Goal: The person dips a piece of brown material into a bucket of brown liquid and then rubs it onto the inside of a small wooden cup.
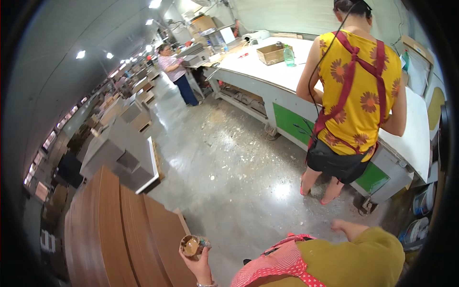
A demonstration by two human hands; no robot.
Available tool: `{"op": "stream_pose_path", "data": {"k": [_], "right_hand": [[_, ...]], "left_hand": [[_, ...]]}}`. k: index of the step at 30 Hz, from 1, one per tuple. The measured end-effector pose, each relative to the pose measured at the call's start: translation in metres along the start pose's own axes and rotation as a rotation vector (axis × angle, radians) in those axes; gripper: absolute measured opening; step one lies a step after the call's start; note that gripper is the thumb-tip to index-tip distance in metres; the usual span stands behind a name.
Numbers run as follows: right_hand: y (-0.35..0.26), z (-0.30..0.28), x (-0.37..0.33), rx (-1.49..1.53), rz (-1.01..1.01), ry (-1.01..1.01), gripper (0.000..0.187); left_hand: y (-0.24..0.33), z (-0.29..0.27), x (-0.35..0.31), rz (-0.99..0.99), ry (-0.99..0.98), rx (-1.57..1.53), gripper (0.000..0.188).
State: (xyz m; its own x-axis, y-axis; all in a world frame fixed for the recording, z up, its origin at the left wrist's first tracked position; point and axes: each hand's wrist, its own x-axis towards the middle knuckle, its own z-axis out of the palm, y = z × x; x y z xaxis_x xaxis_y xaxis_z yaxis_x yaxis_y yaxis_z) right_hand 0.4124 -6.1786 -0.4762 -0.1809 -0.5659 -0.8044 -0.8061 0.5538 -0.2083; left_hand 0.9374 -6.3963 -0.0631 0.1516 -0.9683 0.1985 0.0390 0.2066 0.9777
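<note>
My left hand (200,268) is closed around a small round cup-like container (191,246), stained brown at the rim, with something tan inside. It is held beside the stack of brown wood-grain boards (112,229) at the lower left. My right hand (338,225) is stretched out over the floor, below the feet of the person at the table. It is small and blurred, and its fingers cannot be made out. Pink patterned apron cloth (275,260) covers my front between the two arms.
A person in a yellow flowered top (354,91) stands at a long white-topped table (258,67) holding an open cardboard box (270,54) and a green bottle (289,56). Another person (174,71) works farther back. Grey panels (117,150) stand left; buckets (423,201) are at right.
</note>
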Motion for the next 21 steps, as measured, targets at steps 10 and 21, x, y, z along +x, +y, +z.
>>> {"op": "stream_pose_path", "data": {"k": [10, 21], "right_hand": [[-0.507, -0.335, 0.104, 0.254, -0.654, 0.368, 0.026], [-0.481, -0.331, 0.217, 0.414, 0.201, 0.345, 0.034]], "left_hand": [[-0.065, -0.010, 0.259, 0.109, 0.049, 0.309, 0.074], [-0.102, -0.004, 0.592, 0.143, -0.122, 0.363, 0.068]]}}
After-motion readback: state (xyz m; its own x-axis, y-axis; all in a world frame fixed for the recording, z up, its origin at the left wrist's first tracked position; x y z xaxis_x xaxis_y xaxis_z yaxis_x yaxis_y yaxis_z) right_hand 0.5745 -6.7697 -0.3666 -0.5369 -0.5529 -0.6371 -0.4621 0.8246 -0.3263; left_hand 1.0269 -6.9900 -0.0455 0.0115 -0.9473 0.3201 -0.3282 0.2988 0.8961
